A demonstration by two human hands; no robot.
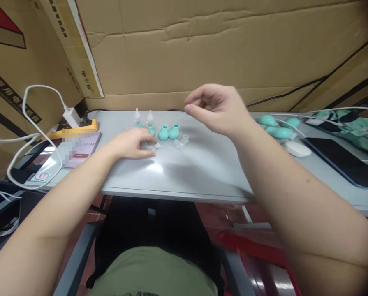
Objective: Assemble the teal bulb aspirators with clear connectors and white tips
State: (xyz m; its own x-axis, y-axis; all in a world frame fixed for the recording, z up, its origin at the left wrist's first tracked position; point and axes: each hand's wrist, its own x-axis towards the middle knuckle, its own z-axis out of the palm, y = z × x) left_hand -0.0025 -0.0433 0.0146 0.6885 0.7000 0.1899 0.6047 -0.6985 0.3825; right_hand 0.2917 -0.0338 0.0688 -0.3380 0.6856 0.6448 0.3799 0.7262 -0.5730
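My left hand point(136, 144) rests on the grey table, thumb and fingers apart, with a small clear plastic piece point(158, 145) by its fingertips. Behind it stand two teal squeeze bulbs topped with clear nozzles; one nozzle point(137, 115) and another nozzle point(150, 118) point up. To the right of these, an open-necked teal bulb point(163, 133) and a second one point(174, 132) stand side by side. Several loose clear plastic parts point(180, 142) lie just in front of them. My right hand point(216, 107) is raised above the table, fingers curved and apart from the thumb, with nothing visible in it.
At right lie several more teal bulbs point(279, 132), a white oval object point(297, 149), a dark tablet-like device point(344, 160) and green patterned cloth point(350, 129). A phone point(82, 150), a yellow tool point(75, 131) and a white charger cable point(25, 107) are at left. Cardboard point(171, 53) walls the back.
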